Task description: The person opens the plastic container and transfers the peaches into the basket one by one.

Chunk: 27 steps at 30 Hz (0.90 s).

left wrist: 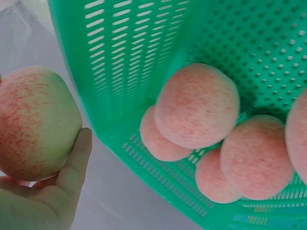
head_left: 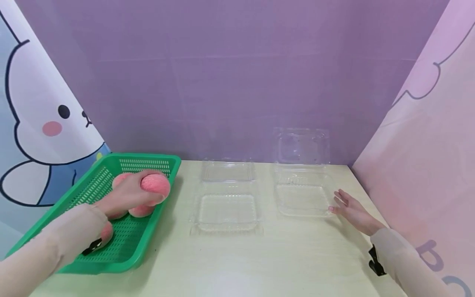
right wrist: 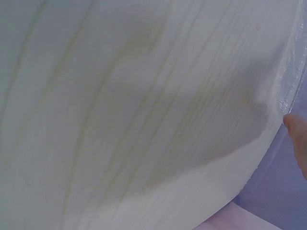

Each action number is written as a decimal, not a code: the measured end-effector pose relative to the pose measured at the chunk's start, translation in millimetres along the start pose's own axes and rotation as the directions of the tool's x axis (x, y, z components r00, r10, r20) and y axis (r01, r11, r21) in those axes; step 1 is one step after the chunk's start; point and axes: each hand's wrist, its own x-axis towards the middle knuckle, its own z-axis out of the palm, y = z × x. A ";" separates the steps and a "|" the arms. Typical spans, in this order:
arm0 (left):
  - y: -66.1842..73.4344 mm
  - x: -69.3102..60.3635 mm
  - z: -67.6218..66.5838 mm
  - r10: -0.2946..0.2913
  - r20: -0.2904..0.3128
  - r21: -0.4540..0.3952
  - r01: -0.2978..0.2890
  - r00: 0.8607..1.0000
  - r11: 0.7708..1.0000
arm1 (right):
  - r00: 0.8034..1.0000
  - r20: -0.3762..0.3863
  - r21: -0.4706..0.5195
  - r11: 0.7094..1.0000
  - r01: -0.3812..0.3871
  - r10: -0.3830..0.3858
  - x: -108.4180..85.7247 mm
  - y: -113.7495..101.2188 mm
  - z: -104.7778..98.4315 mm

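My left hand (head_left: 128, 194) grips a pink peach (head_left: 156, 186) above the far right part of a green basket (head_left: 150, 233). In the left wrist view, that peach (left wrist: 38, 124) is pink on one side and pale green on the other, with fingers around it. Several more peaches (left wrist: 196, 105) lie in the basket, partly hidden by my arm in the head view. My right hand (head_left: 352, 212), fingers relaxed, is at the right side of a clear plastic clamshell box (head_left: 302, 198) whose lid stands raised. Whether its thumb touches the box I cannot tell.
A second clear clamshell box (head_left: 228, 210), its lid (head_left: 228, 171) folded back, sits between the basket and the first box. All stand on a pale wooden table (head_left: 230, 264). A purple backdrop (head_left: 230, 82) rises behind, with printed panels (head_left: 438, 165) at both sides.
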 end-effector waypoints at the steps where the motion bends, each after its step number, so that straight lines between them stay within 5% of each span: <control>1: -2.6 -0.7 -0.5 0.010 -0.006 -0.004 -0.010 1.000 1.000 | 1.000 0.001 0.001 1.000 0.002 -0.002 0.1 0.3 0.0; 10: -20.0 -9.6 -5.3 0.040 -0.061 0.061 -0.036 0.997 0.997 | 1.000 -0.009 -0.005 1.000 0.003 -0.003 -0.1 2.7 0.2; 17: -33.8 -24.7 -7.2 -0.110 0.045 0.050 0.108 0.993 0.993 | 1.000 -0.002 0.003 1.000 0.005 -0.005 0.2 2.1 1.3; 23: -41.8 -30.4 -6.1 -0.123 0.069 0.068 0.119 0.990 0.991 | 1.000 -0.002 0.000 1.000 0.015 -0.015 0.4 2.4 2.2; 27: -48.9 -31.7 -2.9 -0.082 0.059 0.058 0.078 0.995 0.995 | 1.000 0.001 -0.001 1.000 0.014 -0.014 -1.4 3.2 2.0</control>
